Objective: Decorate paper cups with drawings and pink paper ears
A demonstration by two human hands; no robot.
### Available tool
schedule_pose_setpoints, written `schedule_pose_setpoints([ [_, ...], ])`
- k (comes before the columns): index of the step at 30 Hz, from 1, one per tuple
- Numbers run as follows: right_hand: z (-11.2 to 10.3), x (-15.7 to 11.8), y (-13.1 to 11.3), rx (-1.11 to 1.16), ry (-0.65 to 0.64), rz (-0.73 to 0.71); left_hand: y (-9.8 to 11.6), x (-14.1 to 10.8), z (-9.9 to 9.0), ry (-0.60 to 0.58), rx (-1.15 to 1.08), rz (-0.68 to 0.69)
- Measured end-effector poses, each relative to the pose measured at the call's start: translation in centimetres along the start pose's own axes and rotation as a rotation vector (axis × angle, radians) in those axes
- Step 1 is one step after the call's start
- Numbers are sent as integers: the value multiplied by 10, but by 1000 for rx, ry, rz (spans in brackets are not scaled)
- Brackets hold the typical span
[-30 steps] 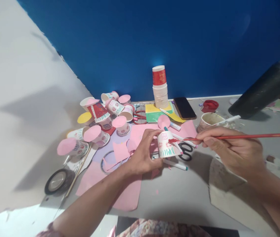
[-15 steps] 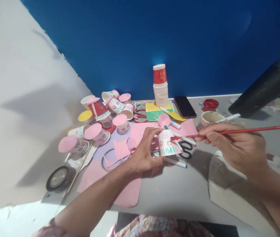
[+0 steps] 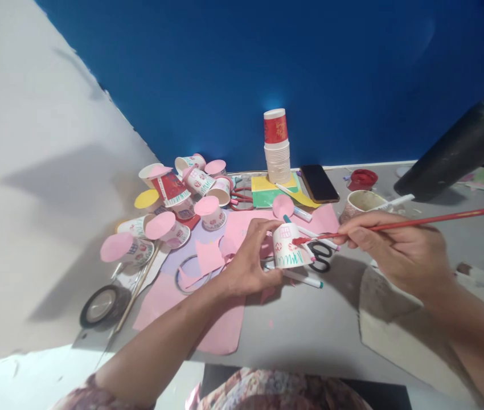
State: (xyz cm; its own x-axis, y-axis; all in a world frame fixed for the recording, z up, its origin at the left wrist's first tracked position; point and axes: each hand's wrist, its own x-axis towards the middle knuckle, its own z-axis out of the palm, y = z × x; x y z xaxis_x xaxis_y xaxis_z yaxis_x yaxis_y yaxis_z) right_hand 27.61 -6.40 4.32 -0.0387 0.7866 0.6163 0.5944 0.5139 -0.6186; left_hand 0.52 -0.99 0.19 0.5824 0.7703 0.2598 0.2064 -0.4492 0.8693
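Upside down in my left hand [image 3: 250, 262] is a white paper cup [image 3: 288, 253], gripped between thumb and fingers. It carries a pink window drawing, red flower marks and green zigzag strokes near its rim. My right hand [image 3: 400, 250] pinches a long red paintbrush [image 3: 430, 219], whose red bristles meet the cup's side. Just behind the cup lies a pink paper circle [image 3: 283, 206]. Several markers lie around it, among them a white marker with a teal end [image 3: 304, 279]. Black-handled scissors [image 3: 321, 257] rest to the cup's right, partly covered by markers.
Decorated cups with pink tops [image 3: 163, 226] crowd the left. A cup stack [image 3: 277, 148] stands at the back, beside a phone [image 3: 319, 183]. A paint-stained cup [image 3: 364, 202], red paint pot [image 3: 362, 179] and dark bottle [image 3: 455, 145] are at right. Black tape [image 3: 101, 306] sits at left.
The brush tip has shifted slightly left and down on the cup's side, and its handle end has risen a little. My left hand keeps holding the cup in nearly the same place.
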Motion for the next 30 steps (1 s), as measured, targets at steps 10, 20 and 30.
schedule_pose_setpoints([
  [10, -1, -6, 2, 64, 94, 45, -2, 1, 2, 6, -6, -7],
  [20, 4, -7, 1, 26, 42, -42, -2, 0, 1, -18, 48, 29],
  [30, 1, -3, -2, 2, -41, -165, -6, 2, 2, -33, 100, 122],
])
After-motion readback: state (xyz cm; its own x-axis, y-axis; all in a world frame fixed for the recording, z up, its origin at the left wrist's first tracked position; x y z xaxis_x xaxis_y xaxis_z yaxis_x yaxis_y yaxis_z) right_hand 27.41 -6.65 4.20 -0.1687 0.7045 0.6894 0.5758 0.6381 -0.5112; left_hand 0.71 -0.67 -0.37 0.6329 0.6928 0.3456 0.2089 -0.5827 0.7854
